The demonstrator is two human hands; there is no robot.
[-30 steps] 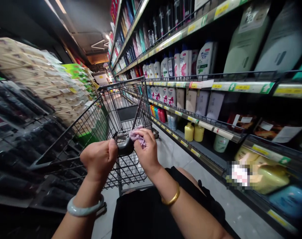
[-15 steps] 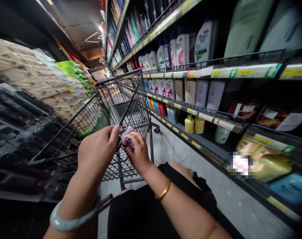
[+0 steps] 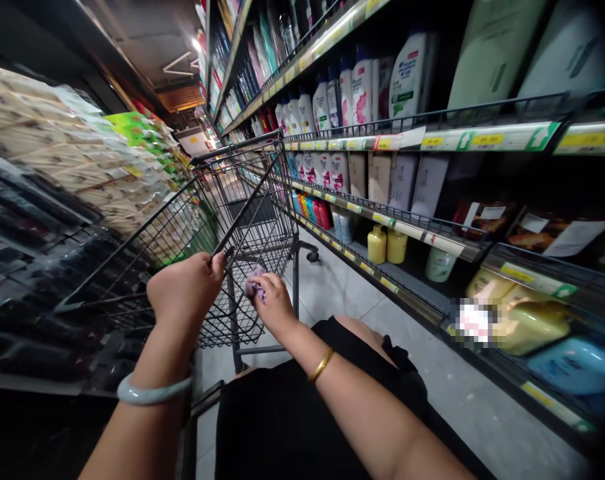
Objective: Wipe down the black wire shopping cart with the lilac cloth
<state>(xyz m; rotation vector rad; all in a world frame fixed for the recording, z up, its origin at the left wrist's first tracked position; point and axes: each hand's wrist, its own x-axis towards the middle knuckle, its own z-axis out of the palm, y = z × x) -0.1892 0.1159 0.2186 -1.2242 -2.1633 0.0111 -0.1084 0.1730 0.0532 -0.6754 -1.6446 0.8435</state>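
Observation:
A dark metal shopping cart (image 3: pixel 250 230) stands in front of me, its wire basket open at the top. My left hand (image 3: pixel 185 293), with a pale bangle at its wrist, is closed around the cart's near top rail. Crumpled purple cloth (image 3: pixel 255 283) is pinched in my right hand (image 3: pixel 275 307), just right of the left one and against or close to the wire side. From this angle I cannot tell whether the cloth touches the wires. A gold bracelet circles my right wrist.
On the right, long shelves (image 3: pixel 362 200) carry shampoo bottles (image 3: pixel 362 90), yellow bottles (image 3: pixel 376 245) and price strips. Stacked packs (image 3: pixel 77 153) line the left side close to the cart. Grey floor tiles (image 3: pixel 352 293) show between cart and shelves. My black-clothed lap (image 3: pixel 282 420) is below.
My hands have moved apart: the left has slipped slightly left along the rail, and the right has dropped a little with the cloth. The view has shifted slightly.

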